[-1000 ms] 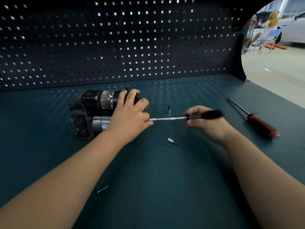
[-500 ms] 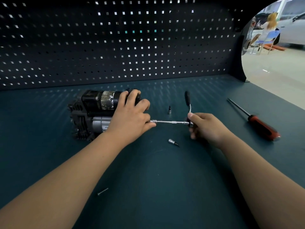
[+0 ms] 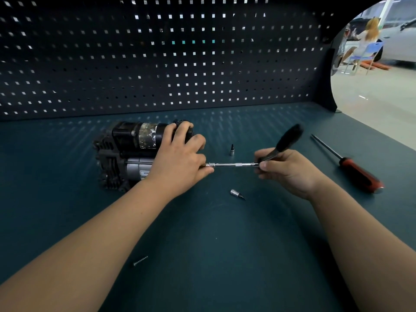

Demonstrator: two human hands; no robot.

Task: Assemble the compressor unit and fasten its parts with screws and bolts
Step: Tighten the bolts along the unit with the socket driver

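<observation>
A black and silver compressor unit (image 3: 126,154) lies on its side on the dark teal bench (image 3: 202,244). My left hand (image 3: 177,158) lies over its right end, fingers curled on the black motor housing, and hides that end. A ratchet wrench with a thin silver extension bar (image 3: 234,164) points horizontally into the compressor's right end. My right hand (image 3: 286,172) grips the ratchet at its head; the black handle (image 3: 289,137) sticks up and to the right, blurred.
A red-handled screwdriver (image 3: 358,174) lies at the right. One bit socket (image 3: 232,150) stands behind the extension bar, another (image 3: 236,193) lies in front of it. A loose screw (image 3: 140,260) rests near my left forearm. A pegboard wall (image 3: 157,64) backs the bench.
The ratchet handle has swung: it pointed right, then up and away, and now tilts up to the right. My right hand moved with it. My left hand and the compressor stayed put.
</observation>
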